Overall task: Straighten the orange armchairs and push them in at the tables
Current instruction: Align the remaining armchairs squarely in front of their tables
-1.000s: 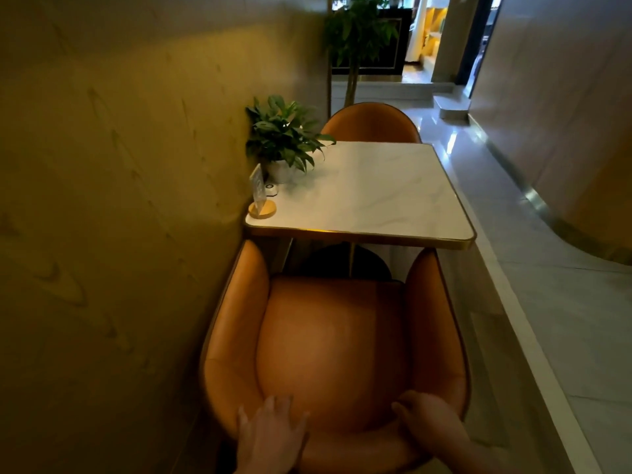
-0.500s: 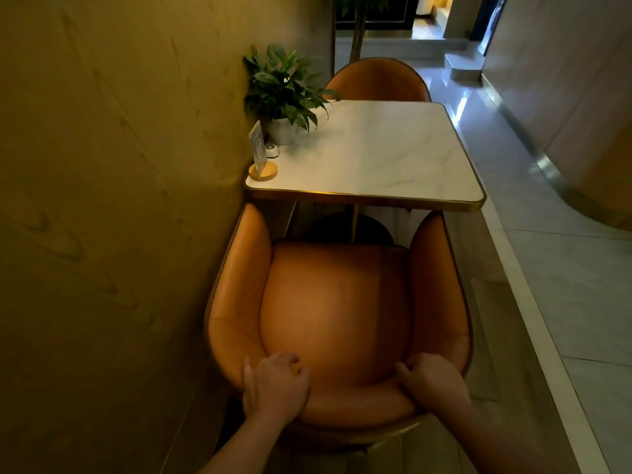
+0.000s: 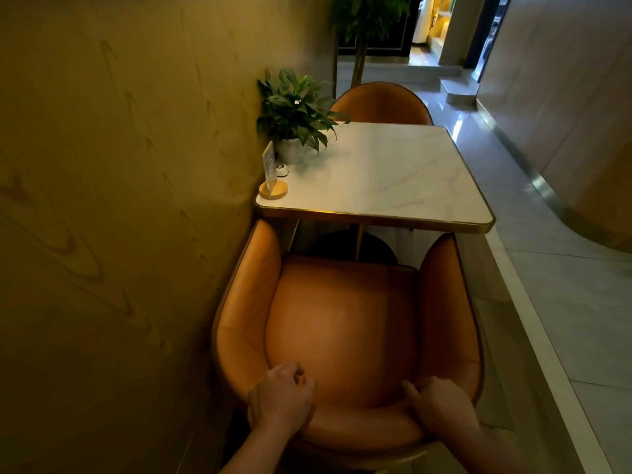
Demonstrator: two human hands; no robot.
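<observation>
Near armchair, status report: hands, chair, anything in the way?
Left hand and right hand both grip backrest of near armchair. Chair faces table, arm tips at its near edge, seat not under. Wall tight on chair's left; table's dark base ahead.

A potted plant point(image 3: 297, 111), a sign stand point(image 3: 272, 181) and a round button point(image 3: 282, 169) sit beside the wall point(image 3: 119, 200).

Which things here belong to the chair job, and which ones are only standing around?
Job: near armchair, gripped at its back by left hand and right hand; far armchair; table.
Just there: potted plant, sign stand, call button, tall plant behind.
</observation>
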